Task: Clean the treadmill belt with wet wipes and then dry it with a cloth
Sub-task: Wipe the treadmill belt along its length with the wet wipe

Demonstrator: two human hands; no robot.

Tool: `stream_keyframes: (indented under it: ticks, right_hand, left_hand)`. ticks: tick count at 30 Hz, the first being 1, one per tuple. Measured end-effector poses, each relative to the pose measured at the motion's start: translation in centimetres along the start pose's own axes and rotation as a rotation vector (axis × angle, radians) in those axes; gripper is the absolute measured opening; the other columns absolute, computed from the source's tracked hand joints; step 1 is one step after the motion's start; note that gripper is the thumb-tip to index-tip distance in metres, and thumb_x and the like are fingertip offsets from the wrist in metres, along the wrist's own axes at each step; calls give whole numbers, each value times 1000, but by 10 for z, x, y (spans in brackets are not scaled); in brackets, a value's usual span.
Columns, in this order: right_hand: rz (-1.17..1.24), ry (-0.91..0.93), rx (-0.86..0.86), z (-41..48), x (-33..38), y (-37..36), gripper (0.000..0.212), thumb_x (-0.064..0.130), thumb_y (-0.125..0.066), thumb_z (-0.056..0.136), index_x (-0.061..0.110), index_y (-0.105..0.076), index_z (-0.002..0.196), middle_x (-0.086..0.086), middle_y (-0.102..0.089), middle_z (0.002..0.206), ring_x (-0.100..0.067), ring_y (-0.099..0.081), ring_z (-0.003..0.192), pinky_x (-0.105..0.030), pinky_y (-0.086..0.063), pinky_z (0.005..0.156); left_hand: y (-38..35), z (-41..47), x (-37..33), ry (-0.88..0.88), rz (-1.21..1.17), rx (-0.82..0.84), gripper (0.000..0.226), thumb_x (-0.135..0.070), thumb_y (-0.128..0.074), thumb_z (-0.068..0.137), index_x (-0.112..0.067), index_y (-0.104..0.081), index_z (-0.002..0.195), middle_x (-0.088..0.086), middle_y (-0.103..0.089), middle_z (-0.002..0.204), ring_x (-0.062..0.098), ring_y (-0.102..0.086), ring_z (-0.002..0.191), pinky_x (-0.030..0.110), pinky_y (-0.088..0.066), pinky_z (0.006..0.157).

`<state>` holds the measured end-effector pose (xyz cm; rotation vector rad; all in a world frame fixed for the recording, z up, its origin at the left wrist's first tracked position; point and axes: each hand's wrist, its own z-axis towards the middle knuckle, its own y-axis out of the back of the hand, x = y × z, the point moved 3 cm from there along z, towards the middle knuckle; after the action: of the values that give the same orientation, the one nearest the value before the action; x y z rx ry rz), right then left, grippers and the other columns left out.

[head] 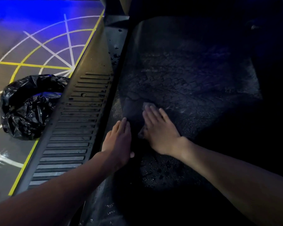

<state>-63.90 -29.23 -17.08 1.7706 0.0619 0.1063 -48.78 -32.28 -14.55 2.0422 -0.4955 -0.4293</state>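
On the treadmill belt [186, 70], near its left edge, I see the right hand [158, 132] laid flat with its fingers straight and close together, pressing a pale, crumpled wipe [147, 105] down onto the dark surface. The wipe shows past the fingertips and again beside the thumb; the rest is hidden under the palm. In this dim light I take it for a wet wipe, but it could be a cloth. The picture around those fingers is slightly blurred.

The left hand [119, 141] lies just beside the right one without touching it. It is also flat, fingers straight and pressed together, thumb out to the side, resting on the strip where the belt meets the side rail [75, 128]. It holds nothing.

The belt around and below the hands glistens with fine speckles, and dark smears cross its upper part. Its right side falls into shadow, and I cannot make out anything there.

The side rail runs diagonally to the left of the belt, grey, ribbed with raised bars and dotted with dark specks. Against its outer edge, on the floor [15, 46], sits a black bin bag [28, 108] with its mouth open. The floor carries yellow and white lines in arcs and spokes, washed with blue light at the top.
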Motion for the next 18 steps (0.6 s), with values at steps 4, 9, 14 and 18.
stream_keyframes:
  ticks: [4, 9, 14, 18]
  right_hand:
    - [-51, 280, 37, -14, -1, -4, 65, 43, -7, 104, 7, 4, 156, -8, 14, 165, -21, 19, 151, -43, 6, 123]
    - [29, -7, 47, -10, -18, -6, 66, 43, -11, 105, 5, 12, 155, -13, 21, 162, -25, 25, 149, -47, 8, 122]
    - [6, 71, 48, -14, -32, -5, 66, 45, -4, 102, 9, 9, 156, -6, 24, 160, -19, 27, 147, -46, 10, 122]
    - [2, 109, 40, -22, -25, -13, 67, 44, -3, 101, 5, 10, 154, -12, 24, 159, -25, 28, 146, -48, 10, 122]
  left_hand:
    - [0, 2, -2, 2, 3, 20, 120, -35, -80, 74, -5, 5, 153, 9, 14, 162, 30, 5, 150, 42, -18, 120]
    - [-2, 9, -5, 10, -42, 190, 137, -50, -79, 70, 1, 21, 148, 13, 34, 155, 34, 22, 146, 45, -10, 122]
    - [-3, 5, -18, 60, -72, 200, 149, -61, -81, 62, 4, 22, 147, 17, 36, 153, 37, 25, 144, 52, -3, 118]
    - [-3, 5, -28, 96, -27, 200, 141, -49, -83, 67, 3, 21, 148, 25, 35, 151, 44, 24, 142, 59, -4, 117]
